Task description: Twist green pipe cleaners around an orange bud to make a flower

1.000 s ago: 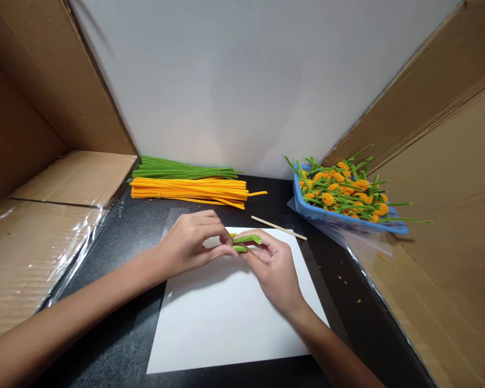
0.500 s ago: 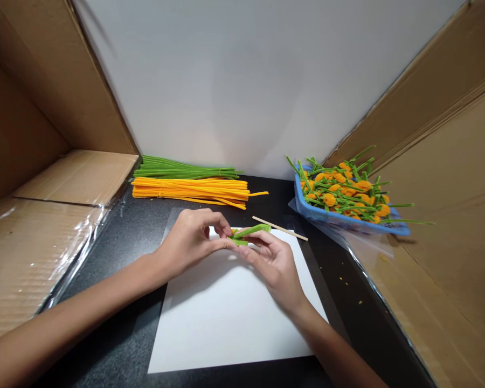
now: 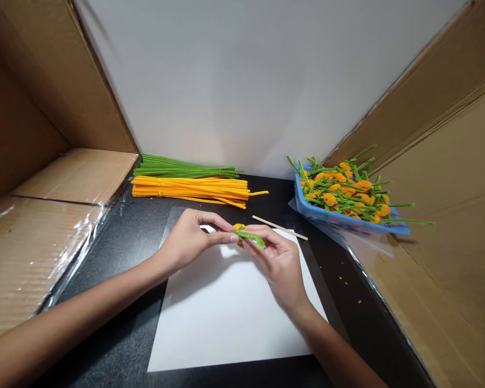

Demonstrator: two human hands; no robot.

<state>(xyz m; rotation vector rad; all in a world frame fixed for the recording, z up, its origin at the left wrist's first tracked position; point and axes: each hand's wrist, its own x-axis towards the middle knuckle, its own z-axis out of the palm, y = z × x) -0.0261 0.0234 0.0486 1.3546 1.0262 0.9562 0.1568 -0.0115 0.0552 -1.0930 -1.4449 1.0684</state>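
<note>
Green piece [image 3: 254, 238] now tips lower, pinched by both left hand [image 3: 194, 240] and right hand [image 3: 282, 265], orange piece [image 3: 240, 227] just beyond the grip, seemingly mid-shaping, which calls for steady finger pressure.

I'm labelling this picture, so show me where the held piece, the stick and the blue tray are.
Held piece [image 3: 252, 237]: head view, on its green part.
Stick [image 3: 280, 228]: head view, middle of its length.
Blue tray [image 3: 324, 214]: head view, on its near wall.
</note>
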